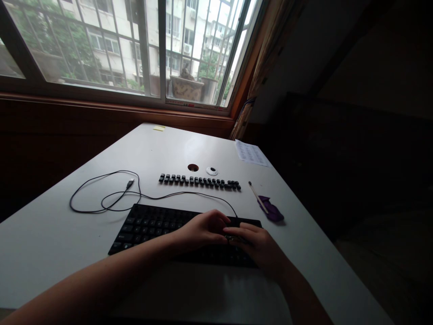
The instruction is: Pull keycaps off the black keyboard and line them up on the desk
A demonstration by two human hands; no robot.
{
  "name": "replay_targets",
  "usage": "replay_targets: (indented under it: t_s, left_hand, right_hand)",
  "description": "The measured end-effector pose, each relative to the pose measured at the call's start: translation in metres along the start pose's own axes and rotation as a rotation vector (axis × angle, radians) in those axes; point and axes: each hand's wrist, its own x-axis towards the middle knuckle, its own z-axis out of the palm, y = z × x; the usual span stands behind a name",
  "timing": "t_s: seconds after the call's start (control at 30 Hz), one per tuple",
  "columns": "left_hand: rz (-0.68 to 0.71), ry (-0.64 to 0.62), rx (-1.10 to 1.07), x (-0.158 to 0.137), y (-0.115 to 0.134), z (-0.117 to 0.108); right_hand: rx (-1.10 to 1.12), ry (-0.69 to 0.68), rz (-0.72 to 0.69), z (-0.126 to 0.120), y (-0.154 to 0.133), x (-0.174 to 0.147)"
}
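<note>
A black keyboard (152, 223) lies in front of me on the white table. My left hand (208, 228) reaches across to its right part, with the fingers curled and the thumb towards the other hand. Right beside it, my right hand (255, 241) is closed over the keyboard's right end. A small dark, slightly shiny thing (233, 238) shows between the fingertips of both hands; its kind is too dim to make out. Beyond the keyboard stand several loose black keycaps (199, 181) in rows. The keys under my hands are hidden.
The keyboard's USB cable (104, 208) lies looped at the left. At the right, a cotton swab (259, 198) rests on a purple cloth (272, 212). Further back are a round hole (193, 167), a white ring cover (212, 171), printed paper (252, 153) and a yellow note (159, 128).
</note>
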Motion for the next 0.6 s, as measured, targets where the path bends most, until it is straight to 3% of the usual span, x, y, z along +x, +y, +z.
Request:
replay_targets:
  t_s: [0.17, 0.6]
  left_hand:
    - [-0.025, -0.01, 0.007, 0.0, -0.002, -0.002]
    - [-0.086, 0.116, -0.227, -0.001, 0.005, -0.001]
  right_hand:
    - [0.008, -0.035, 0.013, -0.003, -0.006, 0.002]
    - [0.076, 0.175, 0.025, 0.013, -0.011, 0.01]
